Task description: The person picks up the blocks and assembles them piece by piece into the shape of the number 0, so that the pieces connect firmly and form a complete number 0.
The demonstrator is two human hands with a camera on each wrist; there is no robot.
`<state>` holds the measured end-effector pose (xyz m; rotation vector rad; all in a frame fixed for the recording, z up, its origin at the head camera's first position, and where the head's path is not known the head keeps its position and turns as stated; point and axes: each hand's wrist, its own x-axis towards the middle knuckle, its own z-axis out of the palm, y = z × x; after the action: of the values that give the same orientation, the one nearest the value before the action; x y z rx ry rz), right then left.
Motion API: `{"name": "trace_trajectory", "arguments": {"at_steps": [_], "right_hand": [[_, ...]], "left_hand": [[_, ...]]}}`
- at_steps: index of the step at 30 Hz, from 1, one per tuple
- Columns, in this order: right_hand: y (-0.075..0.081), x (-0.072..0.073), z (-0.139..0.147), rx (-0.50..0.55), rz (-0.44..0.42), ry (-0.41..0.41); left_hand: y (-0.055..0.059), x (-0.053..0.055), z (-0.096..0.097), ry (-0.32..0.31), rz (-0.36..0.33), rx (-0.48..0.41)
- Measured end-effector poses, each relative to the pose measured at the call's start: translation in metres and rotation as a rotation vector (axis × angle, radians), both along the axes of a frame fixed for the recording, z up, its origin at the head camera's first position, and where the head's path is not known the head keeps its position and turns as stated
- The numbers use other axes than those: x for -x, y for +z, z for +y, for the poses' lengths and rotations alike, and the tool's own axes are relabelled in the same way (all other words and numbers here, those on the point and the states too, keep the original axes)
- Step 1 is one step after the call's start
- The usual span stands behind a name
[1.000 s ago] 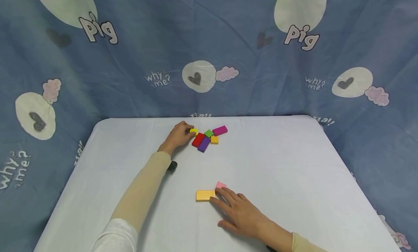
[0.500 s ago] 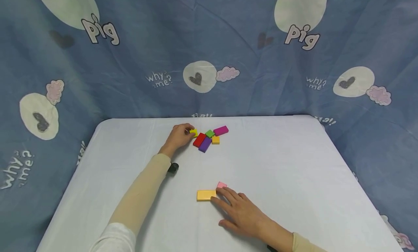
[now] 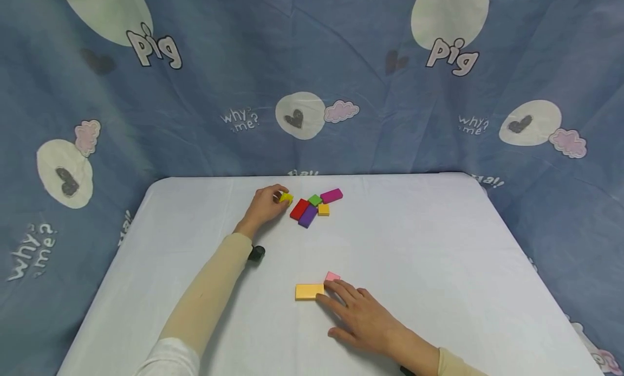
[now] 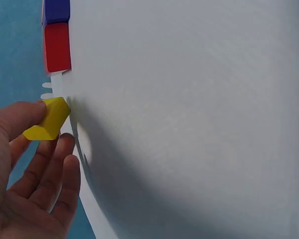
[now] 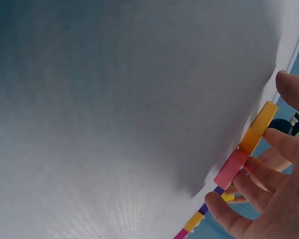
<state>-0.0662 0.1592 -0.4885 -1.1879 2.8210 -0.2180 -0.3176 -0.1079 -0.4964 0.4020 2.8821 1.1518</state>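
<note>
Yellow block (image 4: 52, 118) pinched between left thumb (image 4: 19, 118) and fingers (image 4: 39, 166), right fingers (image 5: 285, 143) loosely extended

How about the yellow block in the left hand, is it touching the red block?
Apart. The left wrist view shows a clear gap between the yellow block in the left hand and the red block. White table shows there.

The table (image 3: 429, 257) bears five clustered blocks (image 3: 314, 200), a long orange block (image 3: 308, 292) and a seemingly small pink block (image 3: 332, 276).
</note>
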Motion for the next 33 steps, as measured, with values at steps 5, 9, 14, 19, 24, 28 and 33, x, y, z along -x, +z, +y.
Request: {"name": "trace_trajectory", "arguments": {"at_steps": [5, 9, 14, 19, 24, 28, 33], "right_hand": [[0.000, 0.001, 0.000, -0.005, -0.012, -0.008], [-0.001, 0.001, -0.001, -0.015, -0.024, -0.016], [-0.001, 0.000, -0.001, -0.006, -0.030, -0.012], [-0.001, 0.000, 0.000, -0.004, -0.022, -0.012], [-0.001, 0.000, 0.000, 0.009, -0.012, -0.010], [-0.002, 0.000, 0.000, 0.018, -0.005, -0.007], [-0.001, 0.000, -0.001, 0.023, 0.005, -0.005]], "left_hand": [[0.002, -0.003, -0.003, 0.027, -0.013, -0.004], [-0.001, -0.005, -0.007, 0.033, -0.013, -0.043], [-0.001, -0.011, -0.012, 0.054, -0.031, -0.095], [0.007, -0.021, -0.017, 0.063, -0.052, -0.162], [0.016, -0.032, -0.022, 0.049, -0.081, -0.213], [0.023, -0.040, -0.025, 0.031, -0.097, -0.213], [0.024, -0.050, -0.028, 0.004, -0.114, -0.183]]}}
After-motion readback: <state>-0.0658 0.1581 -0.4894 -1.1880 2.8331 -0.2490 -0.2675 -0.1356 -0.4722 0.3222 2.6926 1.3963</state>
